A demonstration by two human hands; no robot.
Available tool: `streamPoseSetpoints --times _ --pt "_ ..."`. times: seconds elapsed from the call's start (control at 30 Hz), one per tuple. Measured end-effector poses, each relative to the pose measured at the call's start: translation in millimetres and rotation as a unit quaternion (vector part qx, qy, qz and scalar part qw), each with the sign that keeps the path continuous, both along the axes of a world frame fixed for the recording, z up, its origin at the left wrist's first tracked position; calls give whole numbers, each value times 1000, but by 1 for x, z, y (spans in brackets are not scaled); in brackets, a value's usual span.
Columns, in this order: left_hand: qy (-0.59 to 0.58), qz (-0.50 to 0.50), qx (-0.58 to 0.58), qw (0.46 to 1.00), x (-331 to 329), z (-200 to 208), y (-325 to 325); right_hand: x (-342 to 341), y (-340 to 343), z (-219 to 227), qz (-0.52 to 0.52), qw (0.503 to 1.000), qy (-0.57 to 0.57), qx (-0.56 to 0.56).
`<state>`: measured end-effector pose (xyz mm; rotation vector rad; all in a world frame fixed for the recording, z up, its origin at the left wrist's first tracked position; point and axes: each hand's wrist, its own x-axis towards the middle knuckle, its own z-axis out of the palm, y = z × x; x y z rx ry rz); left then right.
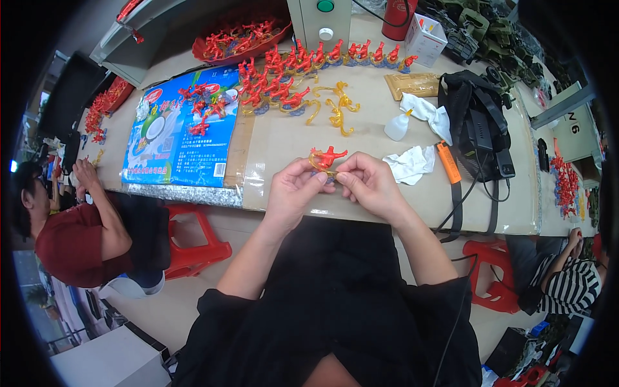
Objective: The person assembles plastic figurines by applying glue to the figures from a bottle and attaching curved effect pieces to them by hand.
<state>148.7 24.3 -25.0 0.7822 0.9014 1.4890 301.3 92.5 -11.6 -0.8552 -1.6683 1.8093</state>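
Close to the table's front edge, both hands are at a small red figurine (330,157) with a curling golden-yellow piece around its lower part. My left hand (293,190) pinches the figurine and the piece from the left, fingers closed. My right hand (374,187) is closed in a pinch at the right end of the golden piece. Its fingertips cover the exact contact. Loose golden curled pieces (338,109) lie farther back. Behind and left of them stand rows of red figurines (274,90) on bluish translucent bases.
Several figurines lie on a blue printed cardboard sheet (155,158). A red basket (206,57) holds more. To the right are a white squeeze bottle (396,128), crumpled tissue (412,166), an orange lighter-shaped object (447,162) and a black bag (474,109) with cables. Co-workers sit on both sides.
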Motion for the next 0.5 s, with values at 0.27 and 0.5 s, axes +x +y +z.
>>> streamPoseSetpoints --times 0.27,0.5 --pt "21 5 -7 1000 1 2 1 1 0 3 7 1000 16 16" --pt "36 7 -20 999 2 3 1 2 0 2 -1 999 7 37"
